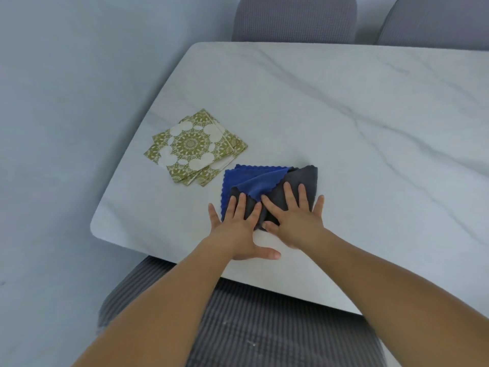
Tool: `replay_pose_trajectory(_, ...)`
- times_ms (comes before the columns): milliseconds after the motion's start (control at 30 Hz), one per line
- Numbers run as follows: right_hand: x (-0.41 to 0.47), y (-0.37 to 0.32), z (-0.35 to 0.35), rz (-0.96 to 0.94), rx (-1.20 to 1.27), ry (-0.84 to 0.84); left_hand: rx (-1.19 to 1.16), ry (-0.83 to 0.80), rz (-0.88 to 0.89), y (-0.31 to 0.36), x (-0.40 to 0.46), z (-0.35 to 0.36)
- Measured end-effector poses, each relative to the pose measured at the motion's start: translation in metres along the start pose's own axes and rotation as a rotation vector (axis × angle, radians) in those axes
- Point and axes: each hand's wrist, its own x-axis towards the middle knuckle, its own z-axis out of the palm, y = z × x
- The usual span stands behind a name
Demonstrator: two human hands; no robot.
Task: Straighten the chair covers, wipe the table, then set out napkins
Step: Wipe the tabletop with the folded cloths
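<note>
**At the near-left table corner: both hands flat on the cloth, wipe stage**

Near the corner of the marble table (344, 107), largest first:

- Grey-covered chairs: one (264, 327) tucked under the near edge, two at the far edge (293, 18).
- Folded cloth (291, 181), blue over dark grey, lies just ahead of the palms. Long axis roughly left-right, parallel to the near edge; blue flap points right and away.
- Napkin stack (194, 147), green pattern, sits left and beyond the cloth, just beside it, corners rotated diamond-wise. Not yet set out.
- Left hand (235, 229) and right hand (293, 221): fingers straight and spread, pressing the cloth's near half, gripping nothing. Fingertips point away. Right hand sits further onto the cloth.

Judgement: next stroke goes right/away across bare marble; napkins block a leftward sweep.
</note>
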Motion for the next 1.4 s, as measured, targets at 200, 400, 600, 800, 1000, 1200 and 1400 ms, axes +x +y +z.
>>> replay_pose_trajectory(200,-0.026,-0.06,0.013,-0.049,-0.023,-0.014,-0.001,-0.022,-0.024,-0.043,-0.048,0.026)
replay_pose_trajectory(400,-0.047,-0.085,0.02,-0.066,-0.047,-0.048,0.063,-0.077,-0.044,-0.058,-0.077,0.034)
replay_pose_trajectory(600,-0.076,-0.072,0.033,-0.071,-0.039,-0.037,0.087,-0.152,-0.025,-0.039,-0.09,0.035)
replay_pose_trajectory(800,-0.099,-0.034,0.04,-0.038,-0.023,-0.027,0.114,-0.18,0.009,0.001,-0.085,0.037)
replay_pose_trajectory(1000,-0.118,0.045,0.039,0.063,-0.001,-0.032,0.14,-0.182,0.102,0.078,-0.061,0.028)
replay_pose_trajectory(1200,-0.139,0.124,0.045,0.162,0.032,-0.001,0.211,-0.154,0.205,0.156,-0.037,0.019)
replay_pose_trajectory(1400,-0.155,0.188,0.048,0.235,0.054,0.004,0.281,-0.135,0.259,0.218,-0.014,0.015)
